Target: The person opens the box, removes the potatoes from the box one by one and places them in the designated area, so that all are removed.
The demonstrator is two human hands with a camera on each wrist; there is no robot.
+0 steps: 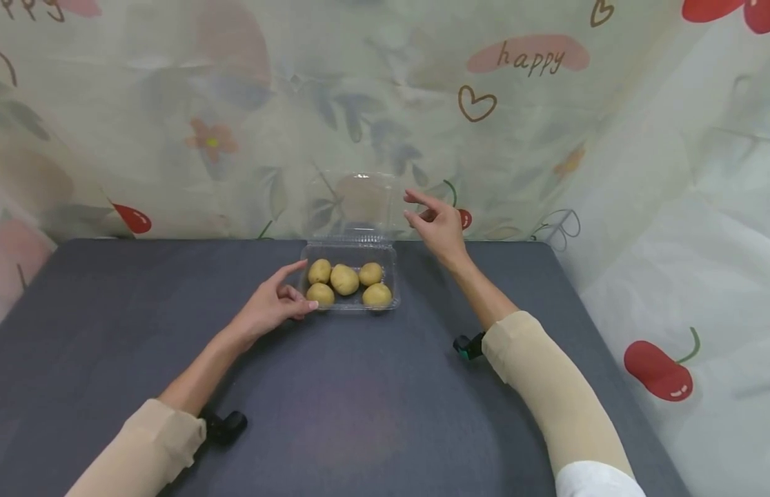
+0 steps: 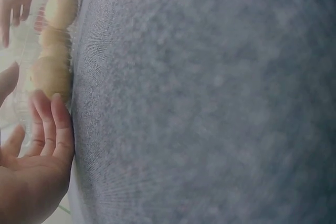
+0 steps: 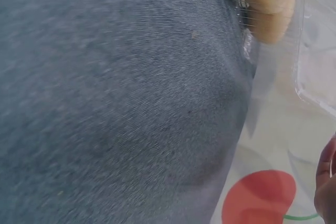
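A clear plastic clamshell box [image 1: 395, 279] holds several yellow potatoes [image 1: 344, 279], its lid [image 1: 360, 181] standing up at the back. My left hand [image 1: 270, 307] is at the box's left side, index fingertip by the back-left rim and thumb by the front-left corner. In the left wrist view, this hand's straight fingers [image 2: 48, 129] reach to the box wall beside the nearest potato [image 2: 51, 74]. Raised at the lid's right edge, my right hand [image 1: 439, 228] has thumb and index finger apart with nothing between them. Only part of that hand [image 3: 326, 182] shows in the right wrist view.
The box sits near the back edge of a dark grey table [image 1: 360, 414]. Behind the table hangs a patterned cloth [image 1: 391, 90] with hearts, flowers and cherries. Black wrist cameras [image 1: 226, 426] sit below both cuffs.
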